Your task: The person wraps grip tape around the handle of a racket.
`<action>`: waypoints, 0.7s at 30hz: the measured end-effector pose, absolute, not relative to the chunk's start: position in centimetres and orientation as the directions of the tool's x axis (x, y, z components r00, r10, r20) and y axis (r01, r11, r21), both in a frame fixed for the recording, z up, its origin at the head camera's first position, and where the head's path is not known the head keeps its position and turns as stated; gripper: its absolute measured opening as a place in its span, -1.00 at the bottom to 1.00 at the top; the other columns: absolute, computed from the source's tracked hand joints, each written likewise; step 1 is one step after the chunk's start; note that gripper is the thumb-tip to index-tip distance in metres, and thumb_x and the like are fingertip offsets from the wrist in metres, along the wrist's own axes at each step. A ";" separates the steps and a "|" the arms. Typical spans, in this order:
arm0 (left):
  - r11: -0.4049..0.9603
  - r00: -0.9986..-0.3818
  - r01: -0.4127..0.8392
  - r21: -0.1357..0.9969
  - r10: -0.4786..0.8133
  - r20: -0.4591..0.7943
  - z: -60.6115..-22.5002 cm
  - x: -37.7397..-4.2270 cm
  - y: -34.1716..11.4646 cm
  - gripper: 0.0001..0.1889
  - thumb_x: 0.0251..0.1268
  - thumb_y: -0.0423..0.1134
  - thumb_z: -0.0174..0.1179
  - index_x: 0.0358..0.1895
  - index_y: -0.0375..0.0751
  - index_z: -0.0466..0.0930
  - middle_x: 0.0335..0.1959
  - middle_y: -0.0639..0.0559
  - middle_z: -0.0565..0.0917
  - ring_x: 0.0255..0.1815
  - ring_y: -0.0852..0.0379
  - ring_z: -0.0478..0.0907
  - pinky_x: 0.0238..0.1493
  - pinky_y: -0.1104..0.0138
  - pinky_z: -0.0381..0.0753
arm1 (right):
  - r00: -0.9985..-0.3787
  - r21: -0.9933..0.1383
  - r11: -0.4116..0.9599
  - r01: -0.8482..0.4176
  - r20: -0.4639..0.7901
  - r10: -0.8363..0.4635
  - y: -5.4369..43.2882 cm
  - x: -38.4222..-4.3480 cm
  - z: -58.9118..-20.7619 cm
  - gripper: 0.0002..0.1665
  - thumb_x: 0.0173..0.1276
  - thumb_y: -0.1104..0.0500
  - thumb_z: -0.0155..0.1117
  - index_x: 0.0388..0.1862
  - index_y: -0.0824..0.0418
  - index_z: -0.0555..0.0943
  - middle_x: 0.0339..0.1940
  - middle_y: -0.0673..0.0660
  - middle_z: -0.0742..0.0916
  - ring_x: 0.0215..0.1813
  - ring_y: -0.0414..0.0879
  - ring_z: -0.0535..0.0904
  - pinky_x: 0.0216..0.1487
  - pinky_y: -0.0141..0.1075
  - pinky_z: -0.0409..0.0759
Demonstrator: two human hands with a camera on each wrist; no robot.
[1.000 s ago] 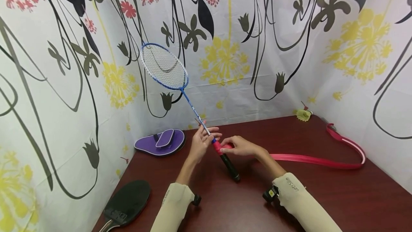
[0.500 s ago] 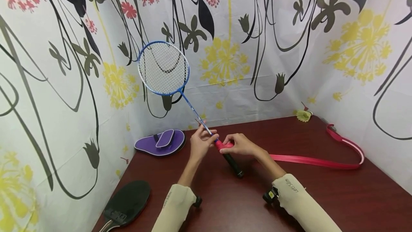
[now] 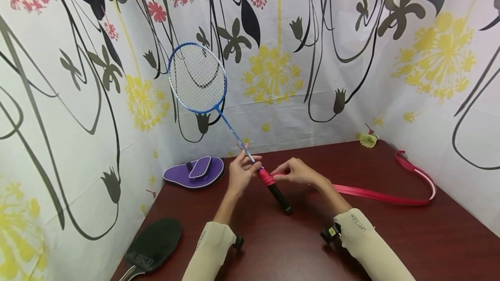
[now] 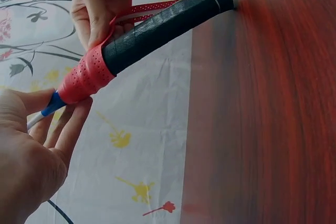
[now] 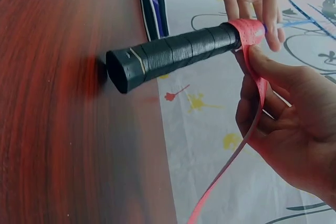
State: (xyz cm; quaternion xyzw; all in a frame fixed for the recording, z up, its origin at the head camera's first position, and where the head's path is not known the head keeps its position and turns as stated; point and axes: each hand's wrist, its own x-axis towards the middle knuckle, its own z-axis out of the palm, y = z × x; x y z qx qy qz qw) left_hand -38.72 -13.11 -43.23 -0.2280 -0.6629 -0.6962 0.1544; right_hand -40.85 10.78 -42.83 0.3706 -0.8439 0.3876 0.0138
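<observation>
A blue and white badminton racket (image 3: 235, 135) slants up to the left, its black handle (image 4: 168, 24) pointing down toward the table. Red perforated grip tape (image 4: 86, 77) is wound round the upper part of the handle. My left hand (image 3: 241, 172) pinches the racket at the blue cone just above the tape, thumb on one side and fingers on the other. My right hand (image 3: 298, 171) pinches the loose run of tape beside the handle. From there the red strip (image 5: 226, 169) hangs past my right palm and trails over the table.
The tape's tail (image 3: 383, 195) curves across the right of the dark red table (image 3: 265, 246). A yellow shuttlecock (image 3: 369, 139) lies in the back right corner. A purple paddle case (image 3: 195, 172) is at the back left, a black table tennis paddle (image 3: 156, 244) at the front left. Patterned cloth walls stand behind.
The racket has turned about its shaft, so its head faces me more. My right hand has drawn slightly right from the handle, and more tape shows wound. The tape's tail has shifted left.
</observation>
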 end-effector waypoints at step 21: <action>-0.120 -0.822 0.489 0.864 0.268 0.503 -43.0 -38.8 -13.8 -0.13 0.46 -0.56 0.18 0.70 -0.10 -0.05 0.21 -0.45 0.60 -0.06 -0.20 0.76 -0.04 0.31 0.74 | -0.685 -0.655 0.389 -0.648 0.278 -0.673 10.1 -40.8 -43.4 -0.66 0.41 0.10 0.47 0.07 0.26 0.79 -0.41 0.06 0.80 -0.54 -0.32 0.37 -0.49 -0.44 0.33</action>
